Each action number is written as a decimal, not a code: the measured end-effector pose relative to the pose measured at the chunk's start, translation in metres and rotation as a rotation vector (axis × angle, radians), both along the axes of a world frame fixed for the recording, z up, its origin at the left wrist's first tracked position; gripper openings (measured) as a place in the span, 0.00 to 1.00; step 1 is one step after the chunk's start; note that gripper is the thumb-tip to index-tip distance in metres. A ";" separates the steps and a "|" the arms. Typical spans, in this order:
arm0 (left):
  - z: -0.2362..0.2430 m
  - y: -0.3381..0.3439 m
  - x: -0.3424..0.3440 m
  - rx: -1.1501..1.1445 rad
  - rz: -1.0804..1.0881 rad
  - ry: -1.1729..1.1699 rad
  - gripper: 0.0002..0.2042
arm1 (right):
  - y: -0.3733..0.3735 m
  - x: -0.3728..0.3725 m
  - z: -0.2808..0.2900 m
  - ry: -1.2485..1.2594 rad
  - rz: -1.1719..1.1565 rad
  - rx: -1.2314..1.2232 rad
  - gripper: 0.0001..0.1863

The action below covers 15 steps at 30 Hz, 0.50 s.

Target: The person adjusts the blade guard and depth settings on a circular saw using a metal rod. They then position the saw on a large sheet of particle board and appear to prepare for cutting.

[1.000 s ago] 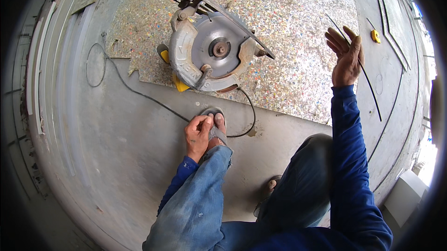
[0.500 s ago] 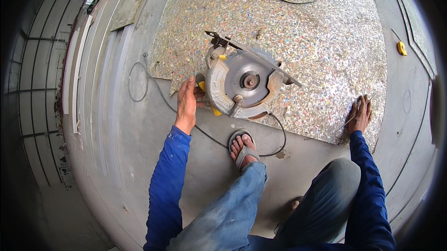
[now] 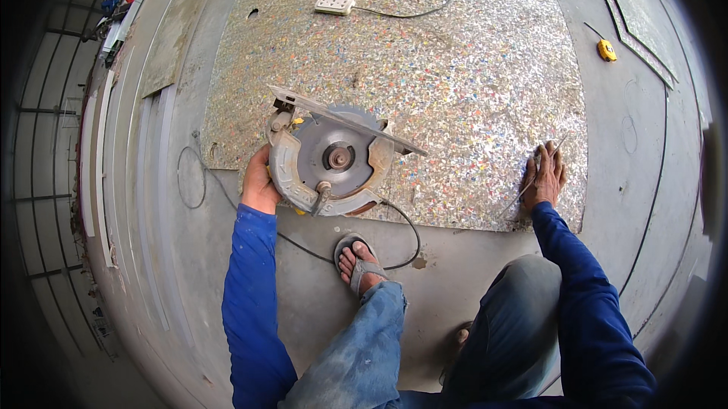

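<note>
A circular saw [image 3: 334,157] lies on its side over the near edge of a large speckled board [image 3: 455,67], its round blade facing up. My left hand [image 3: 260,184] is closed at the saw's left side; the fingertips are hidden behind its housing. Farther right, my right hand [image 3: 544,176] rests on the board near its right corner, fingers stretched forward. A thin, light rod [image 3: 519,198] runs slantwise through that hand, apparently held between the fingers. The saw's black cord [image 3: 415,231] loops beside my sandalled foot [image 3: 359,263].
A white power strip [image 3: 334,4] with a dark cable sits on the far part of the board. To the right, a yellow tape measure [image 3: 606,50] lies on the grey floor [image 3: 622,174]. Long pale strips [image 3: 154,204] lie at left, below another panel [image 3: 176,48].
My left hand has closed in on the saw, its fingers passing behind the housing. The whole view has shifted, moving most things leftward. My right hand stays on the board with the rod.
</note>
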State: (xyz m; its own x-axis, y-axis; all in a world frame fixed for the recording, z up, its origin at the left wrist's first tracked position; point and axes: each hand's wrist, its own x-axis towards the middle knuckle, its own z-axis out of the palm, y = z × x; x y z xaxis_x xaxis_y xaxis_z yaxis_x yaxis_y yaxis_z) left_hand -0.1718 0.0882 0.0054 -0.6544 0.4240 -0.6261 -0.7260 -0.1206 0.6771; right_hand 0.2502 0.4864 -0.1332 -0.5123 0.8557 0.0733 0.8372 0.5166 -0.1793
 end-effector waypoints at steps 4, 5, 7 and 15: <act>0.005 0.006 0.007 -0.076 0.102 0.154 0.09 | 0.006 0.007 0.001 -0.003 0.013 0.036 0.26; 0.008 -0.009 0.002 -0.086 0.118 0.234 0.09 | 0.002 0.001 0.000 -0.001 0.019 0.025 0.26; 0.032 0.013 0.020 -0.141 0.211 0.288 0.12 | 0.005 0.006 -0.001 -0.015 0.006 0.032 0.26; 0.051 -0.027 0.061 -0.187 0.338 0.617 0.16 | 0.002 0.002 -0.009 -0.026 0.005 0.051 0.25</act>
State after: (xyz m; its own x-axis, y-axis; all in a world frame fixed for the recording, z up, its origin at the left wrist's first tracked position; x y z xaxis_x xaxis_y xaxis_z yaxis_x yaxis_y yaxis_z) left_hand -0.1110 0.0616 0.0568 -0.9879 0.0584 -0.1434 -0.1493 -0.1130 0.9823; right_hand 0.2518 0.4886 -0.1422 -0.5192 0.8484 0.1030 0.8385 0.5290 -0.1307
